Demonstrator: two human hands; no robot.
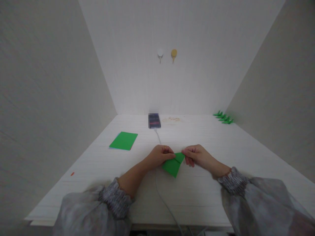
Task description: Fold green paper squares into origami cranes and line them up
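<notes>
Left hand [159,155] and right hand [195,154] each pinch, fingertips closed, the top edge of the folded green paper [173,166] over the near middle of the table [197,200], where a sharp crease likely needs its edges lined up before pressing flat.

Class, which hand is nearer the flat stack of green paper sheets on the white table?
Left. The left hand sits right of the green paper stack; the right hand is farther right, across the folded green paper both pinch.
</notes>
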